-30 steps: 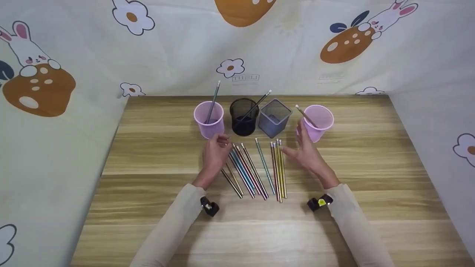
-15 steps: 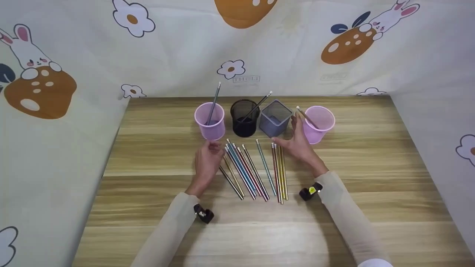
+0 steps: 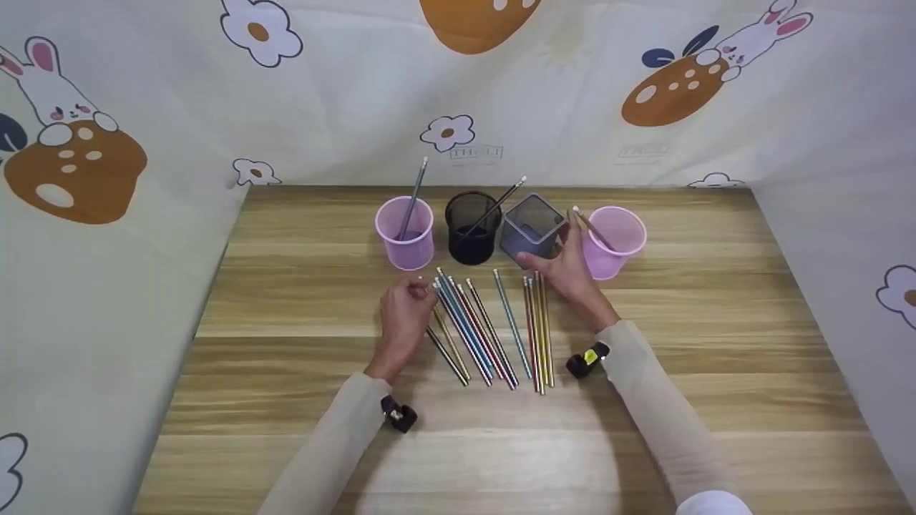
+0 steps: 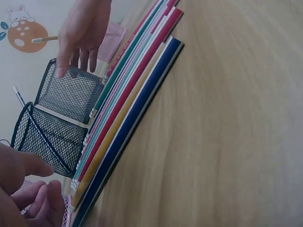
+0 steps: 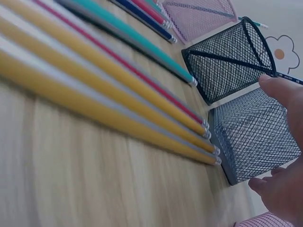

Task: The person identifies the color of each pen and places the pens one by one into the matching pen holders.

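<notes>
Thumb on the front and fingers along the right side, my right hand (image 3: pixel 571 275) holds the square grey mesh pencil holder (image 3: pixel 529 232). Seen by the right wrist camera, thumb and fingers lie on either side of this holder (image 5: pixel 253 135); the palm is cut off. My left hand (image 3: pixel 406 313) hovers by the tops of the leftmost pencils, fingers loosely bent, nothing held. Beneath its edge lie a gold pencil (image 3: pixel 452 342) and a dark pencil (image 3: pixel 448 357). Several coloured pencils (image 3: pixel 465 329) fan out between the hands, eraser ends away from me.
A pink holder (image 3: pixel 409 254) at left, a round black mesh holder (image 3: pixel 471 247) and another pink holder (image 3: pixel 605 265) at right each contain one pencil. They stand near the back of the wooden table (image 3: pixel 715 322), before a patterned cloth wall (image 3: pixel 343 107).
My right hand has moved left from the right pink holder to the grey mesh holder. My left hand has shifted slightly left and toward me. The pencils lie as before.
</notes>
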Tool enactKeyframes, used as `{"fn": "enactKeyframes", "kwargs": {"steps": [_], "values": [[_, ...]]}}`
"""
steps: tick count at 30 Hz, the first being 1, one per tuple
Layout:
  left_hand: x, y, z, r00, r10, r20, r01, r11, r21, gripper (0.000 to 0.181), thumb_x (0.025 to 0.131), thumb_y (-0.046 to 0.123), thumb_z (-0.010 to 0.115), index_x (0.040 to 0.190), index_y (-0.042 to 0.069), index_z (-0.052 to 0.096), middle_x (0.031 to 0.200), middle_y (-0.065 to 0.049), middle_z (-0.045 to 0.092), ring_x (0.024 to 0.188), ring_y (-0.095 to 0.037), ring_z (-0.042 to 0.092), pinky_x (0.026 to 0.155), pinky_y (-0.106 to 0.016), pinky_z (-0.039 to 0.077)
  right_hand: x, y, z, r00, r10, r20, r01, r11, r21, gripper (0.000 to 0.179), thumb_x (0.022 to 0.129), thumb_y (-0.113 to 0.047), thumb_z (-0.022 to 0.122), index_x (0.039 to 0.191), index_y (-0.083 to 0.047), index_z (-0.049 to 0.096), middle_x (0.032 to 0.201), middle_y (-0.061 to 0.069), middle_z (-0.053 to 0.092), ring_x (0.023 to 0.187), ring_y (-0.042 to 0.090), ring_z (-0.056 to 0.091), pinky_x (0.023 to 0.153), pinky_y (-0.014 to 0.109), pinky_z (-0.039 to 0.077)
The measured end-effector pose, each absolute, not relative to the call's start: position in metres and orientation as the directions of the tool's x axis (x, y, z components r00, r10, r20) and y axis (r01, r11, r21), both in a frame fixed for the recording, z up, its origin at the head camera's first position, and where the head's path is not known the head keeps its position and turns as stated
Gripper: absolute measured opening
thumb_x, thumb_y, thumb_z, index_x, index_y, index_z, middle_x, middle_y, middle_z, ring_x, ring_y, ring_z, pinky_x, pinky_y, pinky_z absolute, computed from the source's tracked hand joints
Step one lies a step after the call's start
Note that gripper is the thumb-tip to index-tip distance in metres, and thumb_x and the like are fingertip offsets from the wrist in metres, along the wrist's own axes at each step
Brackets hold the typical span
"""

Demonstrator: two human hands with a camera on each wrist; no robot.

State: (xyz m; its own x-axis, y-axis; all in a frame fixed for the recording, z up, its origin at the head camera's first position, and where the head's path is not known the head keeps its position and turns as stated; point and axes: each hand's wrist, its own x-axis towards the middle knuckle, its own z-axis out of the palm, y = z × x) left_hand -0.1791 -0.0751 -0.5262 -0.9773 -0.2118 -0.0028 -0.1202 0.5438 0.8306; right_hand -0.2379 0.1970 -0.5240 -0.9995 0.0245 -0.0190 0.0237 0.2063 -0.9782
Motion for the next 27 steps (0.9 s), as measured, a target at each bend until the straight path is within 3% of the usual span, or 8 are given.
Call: {"fn": "enactKeyframes", "kwargs": {"steps": [6,13,18,27], "values": [[-0.189,-0.073,-0.534,-0.986,-0.164,-0.025,-0.119,0.6,0.791,0.014,0.082,0.011,0.071,0.089,-0.001,0.076,0.075,-0.012,0.074,0.055,-0.013,0.061,0.053,-0.026,0.051,-0.243,0.193,-0.526,-0.996,0.094,-0.008,0.03,0.229,-0.973,0.122,0.075,-0.009,0.086,0.159,-0.005,-0.002,0.163,0.024,0.023,0.151,0.035,0.027,0.127,0.041,0.024],[-0.193,-0.07,-0.531,-0.984,-0.127,-0.124,-0.169,0.472,0.865,0.023,0.086,0.009,0.073,0.1,-0.009,0.068,0.058,-0.006,0.061,0.036,-0.006,0.048,0.035,-0.02,0.04,-0.247,0.188,-0.526,-0.995,0.1,0.021,0.006,0.264,-0.965,0.117,0.075,-0.007,0.085,0.159,-0.006,0.003,0.158,0.024,0.031,0.147,0.036,0.035,0.125,0.04,0.029],[-0.193,-0.069,-0.532,-0.977,-0.11,-0.183,-0.21,0.344,0.915,0.014,0.089,0.005,0.068,0.084,-0.008,0.065,0.048,0.001,0.05,0.03,-0.007,0.045,0.03,-0.022,0.039,-0.249,0.186,-0.527,-0.994,0.101,0.036,-0.003,0.309,-0.951,0.112,0.077,-0.007,0.084,0.158,-0.005,0.006,0.155,0.025,0.036,0.145,0.035,0.037,0.126,0.039,0.026],[-0.2,-0.067,-0.529,-0.968,-0.189,-0.165,-0.233,0.435,0.87,0.013,0.085,0.005,0.066,0.078,-0.005,0.069,0.042,0.005,0.047,0.028,-0.004,0.044,0.029,-0.02,0.036,-0.251,0.187,-0.531,-0.994,0.096,0.048,-0.012,0.347,-0.938,0.095,0.078,-0.004,0.081,0.15,0.001,0.018,0.147,0.026,0.043,0.138,0.037,0.044,0.123,0.042,0.032]]}}
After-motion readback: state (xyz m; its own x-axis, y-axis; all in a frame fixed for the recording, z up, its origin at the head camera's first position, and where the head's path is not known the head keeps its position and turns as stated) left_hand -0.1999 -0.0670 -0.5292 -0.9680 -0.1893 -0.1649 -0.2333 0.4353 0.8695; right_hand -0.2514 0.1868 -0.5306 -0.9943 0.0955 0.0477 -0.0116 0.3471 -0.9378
